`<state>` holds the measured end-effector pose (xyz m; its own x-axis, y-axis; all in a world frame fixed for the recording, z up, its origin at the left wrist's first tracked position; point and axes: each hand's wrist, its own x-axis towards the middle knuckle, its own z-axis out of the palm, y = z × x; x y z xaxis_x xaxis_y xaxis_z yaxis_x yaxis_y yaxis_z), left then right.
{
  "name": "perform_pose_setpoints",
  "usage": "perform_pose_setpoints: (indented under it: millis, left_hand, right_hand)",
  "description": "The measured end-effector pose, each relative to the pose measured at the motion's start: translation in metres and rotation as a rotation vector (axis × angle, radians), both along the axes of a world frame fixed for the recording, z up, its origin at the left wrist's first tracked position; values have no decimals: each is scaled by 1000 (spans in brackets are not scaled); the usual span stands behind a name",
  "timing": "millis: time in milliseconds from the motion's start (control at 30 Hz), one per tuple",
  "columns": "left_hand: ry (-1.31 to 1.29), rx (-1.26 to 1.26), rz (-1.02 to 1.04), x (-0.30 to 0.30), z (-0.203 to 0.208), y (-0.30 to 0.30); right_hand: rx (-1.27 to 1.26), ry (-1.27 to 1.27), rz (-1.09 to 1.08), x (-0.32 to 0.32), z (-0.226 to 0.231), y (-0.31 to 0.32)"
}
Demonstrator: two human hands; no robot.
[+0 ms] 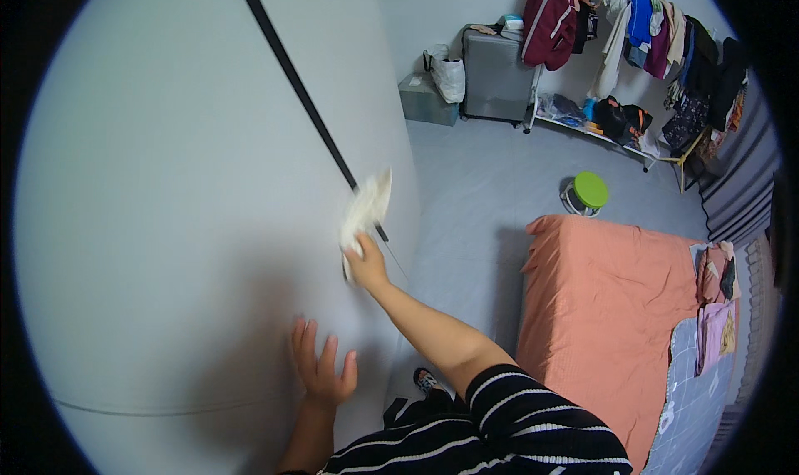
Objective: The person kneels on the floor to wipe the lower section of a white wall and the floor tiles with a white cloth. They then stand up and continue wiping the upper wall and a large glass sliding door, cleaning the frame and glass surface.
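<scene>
My right hand (366, 263) grips a cream-white cloth (366, 208), blurred by motion. The cloth lies over the lower part of a long black strip (304, 96) on a large, pale upright panel (183, 184). Part of the strip shows again just below the cloth. Lower down, my left hand (323, 368) is open with its fingers spread, against or very close to the same panel. It holds nothing, and a soft shadow falls beside it.
A bed with an orange cover (599, 300) stands to the right. Beyond it are a green round stool (590, 190), a grey suitcase (498, 75), a lidded grey box (427, 100), a white bag (448, 75) and a rack of hanging clothes (637, 17).
</scene>
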<state>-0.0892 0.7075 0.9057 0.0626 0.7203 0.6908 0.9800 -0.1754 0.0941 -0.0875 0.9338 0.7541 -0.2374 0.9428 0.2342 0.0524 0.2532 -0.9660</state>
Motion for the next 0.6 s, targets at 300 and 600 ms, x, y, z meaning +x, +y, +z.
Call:
perform_pose_setpoints:
  millis: [300,600]
  left_hand:
    - [91,163,60,-13,38,165]
    - [604,264,405,-59,109,340]
  right_hand:
    - [246,187,39,60,169,171]
    - [833,452,113,-49,227,281]
